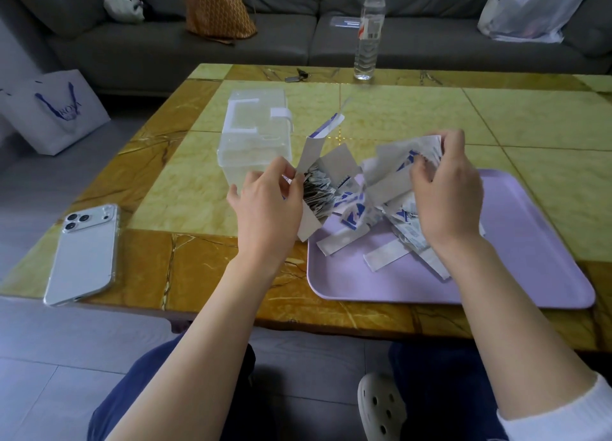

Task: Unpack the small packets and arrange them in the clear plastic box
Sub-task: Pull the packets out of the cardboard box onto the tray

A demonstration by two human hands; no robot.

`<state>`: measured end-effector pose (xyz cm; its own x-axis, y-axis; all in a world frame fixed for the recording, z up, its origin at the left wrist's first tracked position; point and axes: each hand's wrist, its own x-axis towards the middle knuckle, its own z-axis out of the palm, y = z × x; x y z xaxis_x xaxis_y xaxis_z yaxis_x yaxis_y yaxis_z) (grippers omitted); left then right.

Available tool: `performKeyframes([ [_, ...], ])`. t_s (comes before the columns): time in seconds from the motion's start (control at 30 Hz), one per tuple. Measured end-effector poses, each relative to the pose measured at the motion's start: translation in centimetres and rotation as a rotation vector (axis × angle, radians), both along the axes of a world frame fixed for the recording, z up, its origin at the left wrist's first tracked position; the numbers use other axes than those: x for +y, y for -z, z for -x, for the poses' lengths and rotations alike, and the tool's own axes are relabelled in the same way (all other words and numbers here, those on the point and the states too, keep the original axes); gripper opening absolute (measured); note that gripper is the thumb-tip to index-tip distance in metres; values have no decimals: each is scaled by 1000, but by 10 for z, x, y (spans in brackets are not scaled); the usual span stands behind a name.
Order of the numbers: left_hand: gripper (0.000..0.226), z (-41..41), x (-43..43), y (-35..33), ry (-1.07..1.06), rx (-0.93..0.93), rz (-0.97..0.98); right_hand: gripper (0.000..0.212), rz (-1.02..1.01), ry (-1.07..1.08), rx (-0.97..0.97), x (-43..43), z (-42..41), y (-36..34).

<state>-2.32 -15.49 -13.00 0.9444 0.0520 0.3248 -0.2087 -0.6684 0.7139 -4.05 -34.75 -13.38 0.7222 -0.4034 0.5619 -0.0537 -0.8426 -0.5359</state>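
Note:
My left hand point(266, 202) grips the edge of an opened cardboard carton point(334, 167), tipped on its side, with small white-and-blue packets point(316, 189) showing inside. My right hand point(445, 189) holds a bunch of these packets point(425, 149) above the lilac tray point(530, 242). More packets point(357, 218) lie spilled in a loose heap on the tray between my hands. The clear plastic box point(253, 132) with a white latch stands closed on the table just behind my left hand.
A phone in a clear case point(82, 252) lies at the table's near left edge. A water bottle point(369, 30) and keys point(298, 74) sit at the far edge. A grey sofa with bags runs behind; a white paper bag point(56, 112) stands on the floor at left.

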Motion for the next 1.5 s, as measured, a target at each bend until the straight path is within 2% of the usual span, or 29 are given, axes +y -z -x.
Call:
performKeyframes([
  [0.23, 16, 0, -1, 2, 20, 4, 4, 37, 35, -54, -50, -1, 2, 2],
  [0.37, 15, 0, -1, 3, 29, -5, 0, 30, 40, -81, -97, -1, -3, 7],
  [0.53, 17, 0, 0, 3, 36, -37, 9, 15, 99, -264, -162, 13, -5, 8],
  [0.6, 17, 1, 0, 3, 37, -61, 19, 13, 106, -408, -105, 20, -4, 9],
  [0.73, 18, 3, -1, 3, 58, -115, 23, 22, 112, -637, 198, 35, -4, 16],
  [0.87, 18, 4, -1, 4, 86, -125, 19, 37, 211, -544, 325, 40, -7, 20],
  [1.07, 18, 8, -2, 4, 139, -126, 47, 20, 256, -446, 338, 46, -11, 28],
  [1.23, 17, 6, 0, 5, 115, -133, 8, 10, 237, -426, 174, 44, -13, 25],
  [1.4, 16, 2, 0, 6, 89, -120, -37, 19, 108, -355, 44, 39, -6, 19],
  [1.5, 16, 1, -3, 6, 81, -126, -39, 15, 26, -306, -9, 30, -1, 14],
])
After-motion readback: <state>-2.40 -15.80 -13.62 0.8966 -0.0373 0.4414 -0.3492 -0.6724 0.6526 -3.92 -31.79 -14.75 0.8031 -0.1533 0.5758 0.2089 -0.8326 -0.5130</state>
